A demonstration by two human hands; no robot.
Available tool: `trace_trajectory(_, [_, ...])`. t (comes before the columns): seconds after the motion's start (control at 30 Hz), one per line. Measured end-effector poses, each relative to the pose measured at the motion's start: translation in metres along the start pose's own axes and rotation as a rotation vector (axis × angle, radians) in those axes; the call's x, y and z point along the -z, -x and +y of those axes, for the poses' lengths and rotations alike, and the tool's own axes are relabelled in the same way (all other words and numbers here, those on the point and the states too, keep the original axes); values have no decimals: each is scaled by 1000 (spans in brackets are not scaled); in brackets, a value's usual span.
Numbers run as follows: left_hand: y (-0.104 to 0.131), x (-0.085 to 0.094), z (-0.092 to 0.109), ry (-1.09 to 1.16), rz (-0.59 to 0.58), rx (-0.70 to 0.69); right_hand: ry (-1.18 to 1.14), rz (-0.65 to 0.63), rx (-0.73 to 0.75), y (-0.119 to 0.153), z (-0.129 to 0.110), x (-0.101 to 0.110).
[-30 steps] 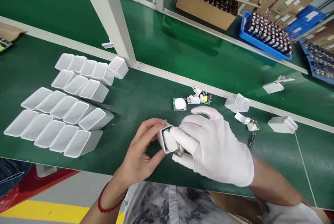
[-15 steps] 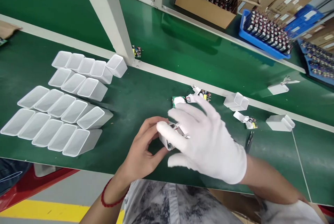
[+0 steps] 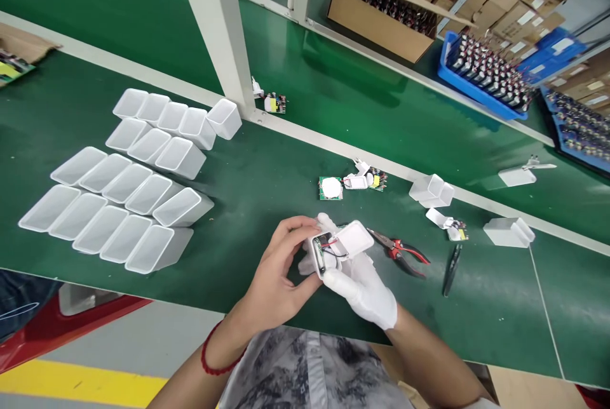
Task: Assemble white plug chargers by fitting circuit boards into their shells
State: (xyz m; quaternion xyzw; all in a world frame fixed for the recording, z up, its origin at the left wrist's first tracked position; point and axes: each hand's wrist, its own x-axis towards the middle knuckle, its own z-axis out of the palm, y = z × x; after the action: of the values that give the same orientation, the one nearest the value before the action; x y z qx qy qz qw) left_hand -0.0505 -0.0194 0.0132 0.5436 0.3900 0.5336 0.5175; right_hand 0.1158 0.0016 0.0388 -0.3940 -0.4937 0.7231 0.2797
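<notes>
My bare left hand (image 3: 281, 269) grips the left side of a white plastic housing (image 3: 313, 255), its open end facing up. Inside it sits a circuit board (image 3: 319, 254), with red and black wires running to a white cap (image 3: 355, 239) that hangs off to the right. My right hand (image 3: 365, 288), in a white glove, holds the same housing from the right and below, thumb at its lower rim. Part of the right fingers is hidden behind the housing and cap. Pliers (image 3: 400, 251) with red and black handles lie just right of the cap.
Rows of open white housings (image 3: 138, 187) stand on the left of the green table. Beyond my hands lies a wired board assembly (image 3: 331, 188). A black pen-like tool (image 3: 452, 270) and more housings (image 3: 509, 232) lie to the right. A blue tray (image 3: 486, 82) of parts stands at the back.
My gloved right hand has moved from above the housing to its right and underside, uncovering the board, wires, cap and pliers. My left hand keeps its hold. The view has shifted slightly.
</notes>
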Motion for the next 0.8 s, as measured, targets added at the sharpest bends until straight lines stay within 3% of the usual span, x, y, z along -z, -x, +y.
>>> trace_trajectory(0.13, [2,13,9,6,-142,193,68,8,44,-1,7,5])
trace_trajectory(0.23, [2,15,10,-29,-132,302,58,-59,103,-2,13,7])
trace_trajectory(0.43, [5,0,3,58,-12,332,-6,-9,70,-4,24,4])
trace_trajectory(0.6, [5,-2,6,100,39,408,-84,-17,92,-7,30,6])
trace_trajectory(0.8, [8,-2,7,45,34,334,-18,3,45,-6,27,4])
